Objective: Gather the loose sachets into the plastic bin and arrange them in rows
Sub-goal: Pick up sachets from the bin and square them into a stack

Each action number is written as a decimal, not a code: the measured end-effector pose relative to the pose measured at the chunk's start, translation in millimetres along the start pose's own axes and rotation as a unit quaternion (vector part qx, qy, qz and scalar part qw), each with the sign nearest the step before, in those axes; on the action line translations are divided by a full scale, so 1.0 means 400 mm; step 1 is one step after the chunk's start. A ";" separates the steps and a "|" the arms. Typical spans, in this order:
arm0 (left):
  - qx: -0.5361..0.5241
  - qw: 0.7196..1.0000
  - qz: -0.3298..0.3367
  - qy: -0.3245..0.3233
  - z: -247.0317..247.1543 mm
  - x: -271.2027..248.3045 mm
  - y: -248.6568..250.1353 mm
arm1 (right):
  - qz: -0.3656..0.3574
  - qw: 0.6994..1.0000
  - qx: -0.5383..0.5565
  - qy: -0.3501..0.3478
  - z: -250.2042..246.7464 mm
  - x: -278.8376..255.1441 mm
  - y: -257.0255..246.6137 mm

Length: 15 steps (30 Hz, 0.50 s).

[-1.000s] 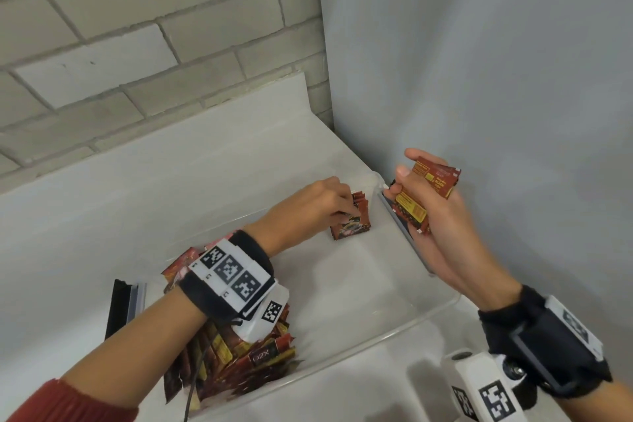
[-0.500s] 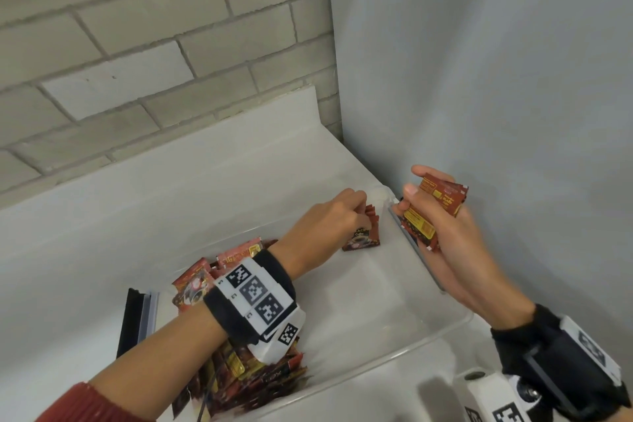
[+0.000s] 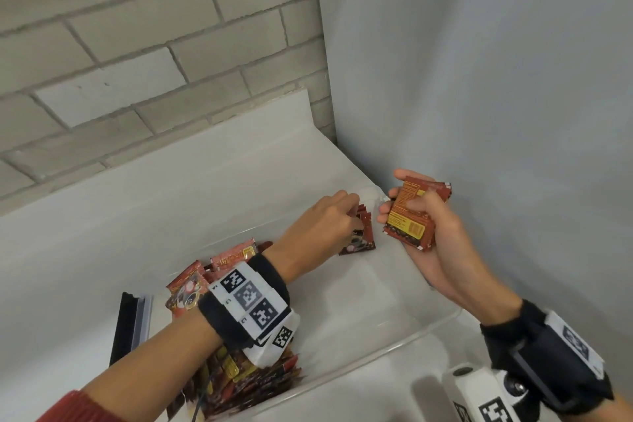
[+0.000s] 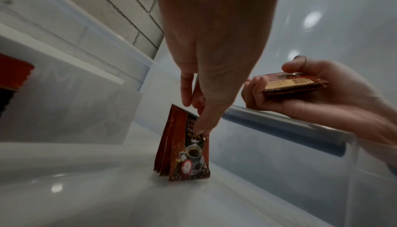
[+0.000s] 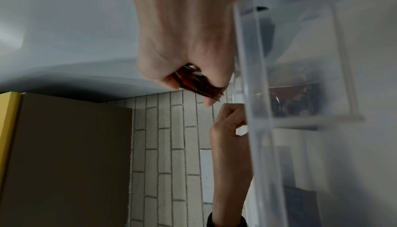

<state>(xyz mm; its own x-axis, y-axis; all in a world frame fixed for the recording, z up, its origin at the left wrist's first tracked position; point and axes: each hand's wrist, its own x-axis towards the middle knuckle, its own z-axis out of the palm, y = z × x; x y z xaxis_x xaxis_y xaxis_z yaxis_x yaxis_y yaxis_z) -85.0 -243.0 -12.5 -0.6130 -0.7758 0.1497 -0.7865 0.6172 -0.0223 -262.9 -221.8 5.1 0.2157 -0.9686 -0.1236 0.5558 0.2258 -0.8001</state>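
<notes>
A clear plastic bin [image 3: 394, 349] sits on a white shelf. In its far right corner a few red-brown sachets [image 3: 359, 240] [image 4: 187, 152] stand upright on edge. My left hand [image 3: 329, 219] [image 4: 201, 111] reaches down onto them, its thumb pressing the front sachet and its fingers behind the top edge. Just right of the bin's corner, my right hand [image 3: 418, 219] [image 4: 300, 91] grips a small stack of sachets [image 3: 411, 216] [image 5: 199, 84] held above the rim. A loose heap of sachets [image 3: 239, 377] lies at the bin's near left end, under my left forearm.
A brick wall stands behind the shelf and a smooth grey wall [image 3: 479, 79] closes the right side. A black-and-clear strip [image 3: 132, 325] lies left of the bin. The bin's middle floor [image 3: 342, 312] is bare. A brown box with a yellow edge [image 5: 64, 154] shows in the right wrist view.
The head view has shifted slightly. My left hand stays on the upright sachets in the corner. My right hand has turned its stack a little, keeping its grip.
</notes>
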 end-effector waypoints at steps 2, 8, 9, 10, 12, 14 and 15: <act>-0.018 0.999 0.023 0.032 0.004 0.002 -0.001 | 0.006 1.000 -0.015 -0.009 -0.001 -0.001 -0.002; -0.195 0.978 -0.038 0.057 -0.057 -0.006 -0.018 | 0.015 0.998 -0.054 -0.015 0.004 0.001 -0.001; -0.234 0.968 -0.066 0.065 -0.077 -0.007 -0.020 | 0.013 0.998 -0.063 -0.016 0.005 0.000 0.000; -0.270 0.956 -0.089 0.076 -0.098 -0.009 -0.018 | 0.014 0.997 -0.071 -0.019 0.006 -0.001 0.001; -0.340 0.928 -0.122 0.090 -0.141 -0.013 -0.010 | 0.022 0.996 -0.075 -0.032 0.010 -0.003 0.000; -0.408 0.900 -0.134 0.072 -0.172 -0.017 0.001 | 0.027 0.996 -0.072 -0.048 0.014 -0.006 -0.003; -0.434 0.889 -0.131 0.059 -0.180 -0.020 0.007 | 0.027 0.996 -0.069 -0.055 0.015 -0.008 -0.004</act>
<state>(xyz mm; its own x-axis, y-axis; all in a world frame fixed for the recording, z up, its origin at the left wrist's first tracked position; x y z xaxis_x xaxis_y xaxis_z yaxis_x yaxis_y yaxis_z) -76.9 -225.8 57.3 -0.3645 -0.9206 0.1398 -0.5156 0.3246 0.7930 -259.6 -218.4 10.4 0.3340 -0.9362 -0.1098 0.4265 0.2540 -0.8681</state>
